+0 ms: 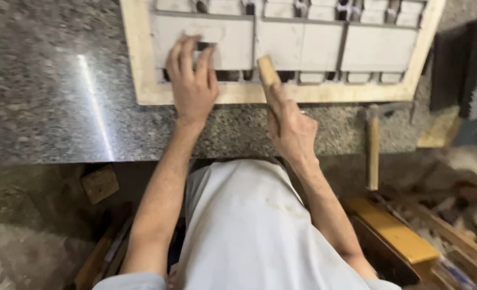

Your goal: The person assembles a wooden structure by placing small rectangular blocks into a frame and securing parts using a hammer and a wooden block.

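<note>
Head view: my left hand [192,80] presses flat, fingers spread, on a grey block [203,43] inside the wooden frame [142,64] on the granite slab [50,96]; my right hand [291,128] grips a wooden-handled tool [268,71]. Steady pressure keeps blocks aligned, I judge.

Likely a workshop, granite bench [50,107], hammer [373,145], wooden frame [142,59], offcuts

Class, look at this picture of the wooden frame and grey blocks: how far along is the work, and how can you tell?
Done: most of the wooden frame is packed with grey blocks. In hand: the left hand presses a block at the lower left, while the right hand holds a wooden-handled tool in its grip at the bottom row. Left: dark gaps remain along the bottom row. A hammer lies unused.
</note>
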